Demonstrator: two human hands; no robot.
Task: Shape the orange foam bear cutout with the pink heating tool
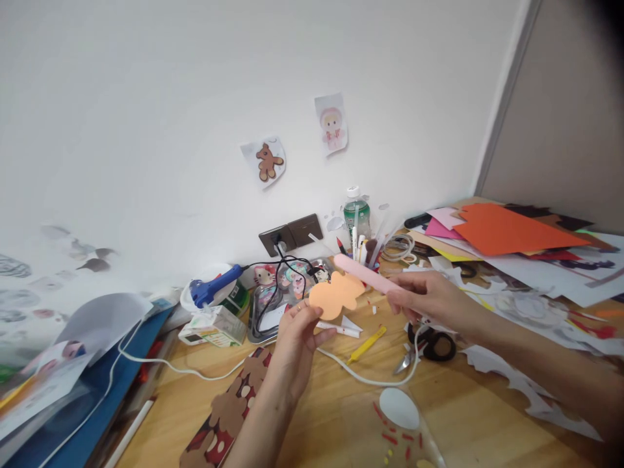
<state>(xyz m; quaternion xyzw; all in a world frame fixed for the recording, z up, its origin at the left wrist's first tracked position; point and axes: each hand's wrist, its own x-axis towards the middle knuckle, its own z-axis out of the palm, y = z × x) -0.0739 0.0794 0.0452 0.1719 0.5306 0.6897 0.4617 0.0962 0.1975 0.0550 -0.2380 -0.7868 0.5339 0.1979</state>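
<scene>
An orange paper cutout [334, 298] with a wavy outline is pinched between the thumb and fingers of my left hand [302, 325], above the wooden table. My right hand [422, 292] grips a long pink piece [365, 274], whose far end reaches over the top of the cutout; whether the two touch I cannot tell. Below the hands lie a yellow tool [368, 343] and black-handled scissors [436, 344]. Under my left forearm is a dark red strip [231, 409] with brown bear shapes. Nearer the front edge, a white oval [400, 408] sits among small red pieces.
Behind the hands stand a metal tray [253, 318], a green-labelled bottle [357, 214] and pens. A blue glue gun [214, 286] rests at the left by a white box [214, 327]. A white cable [361, 379] crosses the table. Coloured paper [517, 229] and scraps cover the right side.
</scene>
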